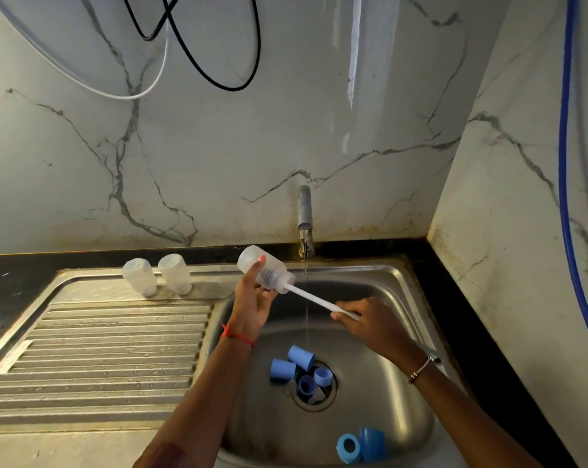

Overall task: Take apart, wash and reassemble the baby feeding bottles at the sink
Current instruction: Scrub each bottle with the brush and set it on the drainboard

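Observation:
My left hand [253,298] grips a clear bottle body [252,261], tilted with its mouth toward the lower right, above the sink basin [370,410]. A white bottle brush [311,296] is pushed into the mouth, its bristles showing through the neck. My right hand [367,320] grips the brush handle's end. Two more clear bottle bodies [139,276] [175,273] stand upside down at the back of the drainboard. Several blue caps and rings [297,368] lie around the drain, and two more blue caps [362,444] lie at the basin's front.
The tap [305,214] on the marble wall runs a thin stream into the basin, just right of the held bottle. The ribbed steel drainboard [93,349] spreads to the left. Black and white cables hang on the wall above; a blue hose [564,163] runs down at right.

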